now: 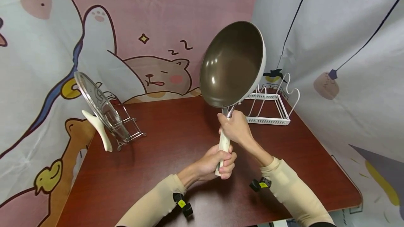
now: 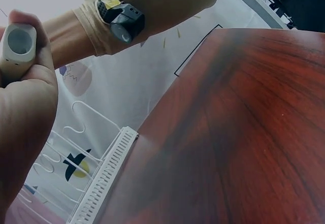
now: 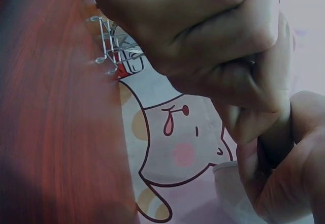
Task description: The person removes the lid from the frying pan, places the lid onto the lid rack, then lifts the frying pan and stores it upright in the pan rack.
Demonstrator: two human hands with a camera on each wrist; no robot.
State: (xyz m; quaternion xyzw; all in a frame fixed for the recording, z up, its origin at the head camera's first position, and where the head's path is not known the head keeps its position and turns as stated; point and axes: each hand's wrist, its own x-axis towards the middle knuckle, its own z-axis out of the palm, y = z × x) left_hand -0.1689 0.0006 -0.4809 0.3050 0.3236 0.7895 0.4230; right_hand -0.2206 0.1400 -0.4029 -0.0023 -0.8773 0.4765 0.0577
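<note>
A deep frying pan (image 1: pixel 233 62) with a brown inside and white outside is held up above the table, its inner face turned towards me. My left hand (image 1: pixel 216 164) grips the lower end of the pan's cream handle (image 1: pixel 224 142). Higher on that handle, close to the metal neck, my right hand (image 1: pixel 235 127) holds on with curled fingers. In the left wrist view, the hollow handle end (image 2: pixel 20 41) pokes out of the left fist. The right wrist view has the curled right hand (image 3: pixel 218 46) large in front, hiding most of the handle.
A white wire rack (image 1: pixel 268 120) stands at the back right, partly behind the pan. At the left, a glass lid (image 1: pixel 102 102) with a cream handle leans upright in a small metal stand (image 1: pixel 134 134). Printed cloth (image 1: pixel 176 2) hangs behind the brown table (image 1: pixel 164 129).
</note>
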